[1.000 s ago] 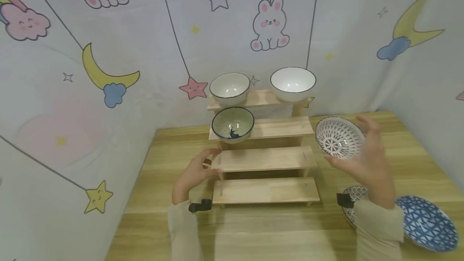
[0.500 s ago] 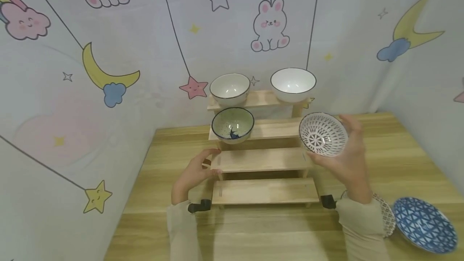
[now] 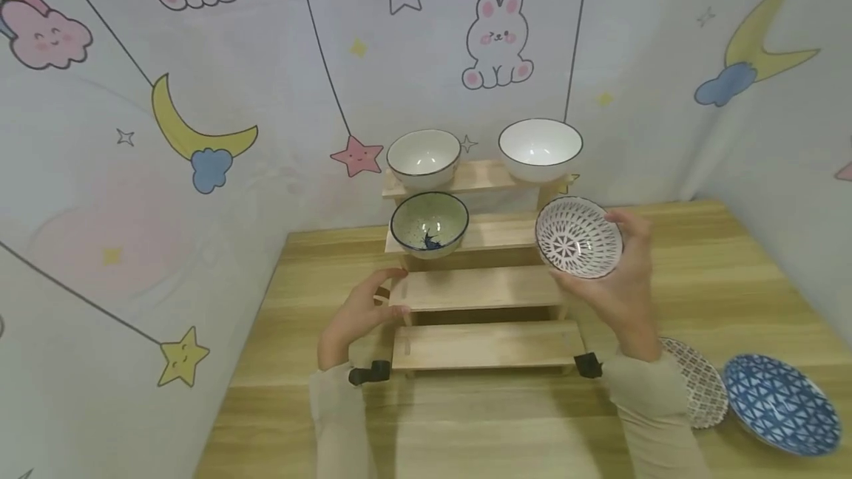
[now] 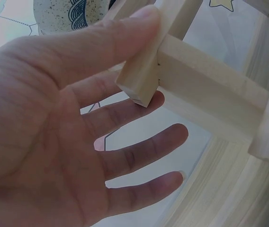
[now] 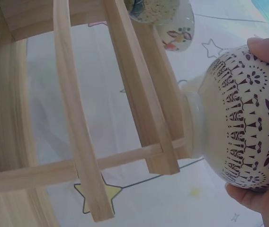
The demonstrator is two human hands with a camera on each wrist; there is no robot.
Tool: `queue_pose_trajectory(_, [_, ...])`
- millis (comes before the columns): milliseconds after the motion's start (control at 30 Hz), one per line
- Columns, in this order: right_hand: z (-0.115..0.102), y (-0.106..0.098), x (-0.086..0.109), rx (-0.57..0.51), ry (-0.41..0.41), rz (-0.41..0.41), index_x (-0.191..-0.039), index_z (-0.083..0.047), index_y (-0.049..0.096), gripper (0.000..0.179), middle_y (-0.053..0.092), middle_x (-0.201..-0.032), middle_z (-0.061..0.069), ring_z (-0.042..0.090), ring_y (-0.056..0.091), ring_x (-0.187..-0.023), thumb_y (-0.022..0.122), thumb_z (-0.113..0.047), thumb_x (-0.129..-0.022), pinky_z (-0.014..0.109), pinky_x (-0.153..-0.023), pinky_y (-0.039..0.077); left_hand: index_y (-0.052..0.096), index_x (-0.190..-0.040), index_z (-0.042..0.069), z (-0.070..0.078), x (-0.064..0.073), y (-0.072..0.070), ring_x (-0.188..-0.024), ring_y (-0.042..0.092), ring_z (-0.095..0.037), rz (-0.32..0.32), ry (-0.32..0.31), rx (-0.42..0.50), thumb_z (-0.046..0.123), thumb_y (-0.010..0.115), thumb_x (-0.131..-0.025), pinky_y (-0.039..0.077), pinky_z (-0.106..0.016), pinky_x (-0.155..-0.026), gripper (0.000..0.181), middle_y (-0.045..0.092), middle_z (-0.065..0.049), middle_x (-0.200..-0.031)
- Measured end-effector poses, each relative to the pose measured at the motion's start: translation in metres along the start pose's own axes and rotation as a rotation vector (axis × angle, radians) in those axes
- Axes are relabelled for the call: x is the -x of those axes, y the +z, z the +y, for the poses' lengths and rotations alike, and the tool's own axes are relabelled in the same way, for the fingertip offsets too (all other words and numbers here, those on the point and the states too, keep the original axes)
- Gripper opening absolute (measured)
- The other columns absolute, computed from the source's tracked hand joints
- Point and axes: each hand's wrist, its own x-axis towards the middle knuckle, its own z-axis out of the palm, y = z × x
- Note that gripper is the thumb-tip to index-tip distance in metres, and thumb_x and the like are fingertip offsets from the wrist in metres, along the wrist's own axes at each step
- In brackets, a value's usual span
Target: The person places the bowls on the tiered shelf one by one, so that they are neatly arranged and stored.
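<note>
My right hand (image 3: 626, 298) grips a white bowl with a dark brown pattern (image 3: 577, 237) at opposite sides of its rim, thumb low and fingers high. The bowl is tilted toward me at the right end of the second-highest step of a wooden step rack (image 3: 489, 346). In the right wrist view the bowl's foot (image 5: 194, 124) overlaps the rack's upper boards. My left hand (image 3: 359, 310) pinches the left end of a lower step; in the left wrist view the thumb lies on the board (image 4: 144, 78) with fingers behind it. A green speckled bowl (image 3: 429, 224) sits on the second-highest step's left.
Two white bowls with dark rims, one left (image 3: 424, 157) and one right (image 3: 541, 146), stand on the top step. Right on the wooden table (image 3: 299, 420) lie a small-patterned dish (image 3: 699, 383), partly behind my sleeve, and a blue triangle-patterned dish (image 3: 780, 405). A printed cloth (image 3: 279, 35) hangs behind.
My right hand has carried the brown-patterned bowl leftward and slightly up, from beside the rack to the right end of the second-highest step. My left hand keeps its hold on the rack.
</note>
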Motion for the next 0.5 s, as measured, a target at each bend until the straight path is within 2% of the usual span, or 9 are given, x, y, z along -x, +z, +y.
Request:
queue_pose_trajectory(267, [0.007,0.013,0.000,-0.028,-0.063,0.003,-0.138,0.003,0.039,0.111,0.044,-0.138,0.024,0.036,0.049,-0.125,0.097,0.005,-0.044,0.036,-0.106,0.045,0.050,-0.146,0.010,0.000,0.001,0.002,-0.112,0.055,-0.034,-0.007,-0.037,0.007,0.019,0.081,-0.088,0.049,-0.049,-0.093,0.066,0.050,-0.009,-0.149])
queue_pose_trajectory(500, [0.008,0.022,0.001,-0.040,-0.119,0.025,-0.132,0.011,0.037,0.107,0.043,-0.135,0.034,0.044,0.048,-0.123,0.094,0.000,-0.043,0.043,-0.107,0.044,0.051,-0.146,0.008,0.000,0.001,0.000,-0.111,0.055,-0.035,-0.007,-0.006,-0.006,0.022,0.079,-0.089,0.050,-0.050,-0.092,0.065,0.051,-0.012,-0.147])
